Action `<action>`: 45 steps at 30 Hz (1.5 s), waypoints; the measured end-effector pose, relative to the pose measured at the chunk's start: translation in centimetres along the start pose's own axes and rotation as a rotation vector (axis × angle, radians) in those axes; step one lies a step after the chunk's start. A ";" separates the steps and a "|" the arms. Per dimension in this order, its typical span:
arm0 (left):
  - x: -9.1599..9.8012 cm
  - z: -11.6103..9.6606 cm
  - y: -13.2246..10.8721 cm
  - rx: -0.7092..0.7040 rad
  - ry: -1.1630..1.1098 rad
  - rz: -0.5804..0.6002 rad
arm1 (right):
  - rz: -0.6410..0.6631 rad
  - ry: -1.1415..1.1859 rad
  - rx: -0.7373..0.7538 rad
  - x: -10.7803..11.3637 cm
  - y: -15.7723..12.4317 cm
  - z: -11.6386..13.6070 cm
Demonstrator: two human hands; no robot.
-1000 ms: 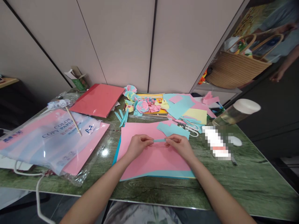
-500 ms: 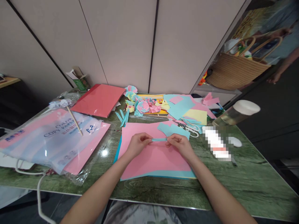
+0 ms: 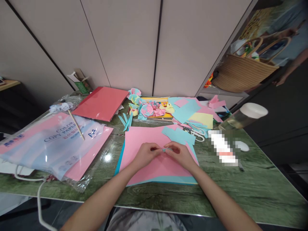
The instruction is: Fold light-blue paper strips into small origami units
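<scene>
Between the fingertips of both hands is a narrow light-blue paper strip (image 3: 164,149), mostly covered by the fingers. My left hand (image 3: 147,154) pinches one end and my right hand (image 3: 179,154) pinches the other, the two hands nearly meeting. Under them lies a large pink paper sheet (image 3: 141,136) on top of blue sheets. Just beyond my right hand, a cut light-blue paper piece (image 3: 180,136) rests on the pink sheet, next to scissors with white handles (image 3: 199,134). Several light-blue strips (image 3: 126,121) lie to the far left of the sheet.
Paper flowers (image 3: 146,110) and paper scraps (image 3: 184,110) line the back of the table. At left are a plastic bag of colour copy paper (image 3: 60,141), a wooden stick (image 3: 76,125) and a red folder (image 3: 102,102). A clear bottle with a white lid (image 3: 253,110) stands at right.
My hands have come closer together and slightly nearer to me. The blue strip, stretched visibly between them before, now shows only as a short bit at the fingertips.
</scene>
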State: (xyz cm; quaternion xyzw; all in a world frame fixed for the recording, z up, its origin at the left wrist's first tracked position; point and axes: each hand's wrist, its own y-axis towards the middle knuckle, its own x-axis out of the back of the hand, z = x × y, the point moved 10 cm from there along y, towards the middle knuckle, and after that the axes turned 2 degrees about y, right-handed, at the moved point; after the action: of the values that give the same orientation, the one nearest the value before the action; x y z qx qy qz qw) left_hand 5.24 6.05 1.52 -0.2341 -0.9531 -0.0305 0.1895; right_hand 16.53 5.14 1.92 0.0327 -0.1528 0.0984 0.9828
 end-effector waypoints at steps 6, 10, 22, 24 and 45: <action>-0.2 -1.1 -0.3 -0.081 0.157 0.006 | -0.004 -0.077 -0.015 0.0 -0.1 -0.2; -0.6 -1.1 -0.4 -0.104 0.324 0.042 | 0.003 -0.080 -0.017 0.3 0.0 -0.2; 0.4 -1.2 -0.2 -0.114 0.384 0.053 | -0.042 0.021 -0.099 2.5 0.5 -1.2; 0.7 -1.0 -0.2 -0.106 0.387 0.048 | -0.059 0.010 -0.086 2.8 0.4 -0.9; 16.6 3.8 -0.2 0.083 0.487 -0.752 | -0.391 -0.580 0.026 7.5 0.3 -0.6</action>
State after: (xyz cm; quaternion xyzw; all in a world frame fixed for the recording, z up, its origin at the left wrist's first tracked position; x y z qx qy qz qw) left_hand -9.75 13.62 4.23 0.1503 -0.9000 -0.1130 0.3933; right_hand 23.70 6.92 3.63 0.1005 -0.4152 -0.1029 0.8983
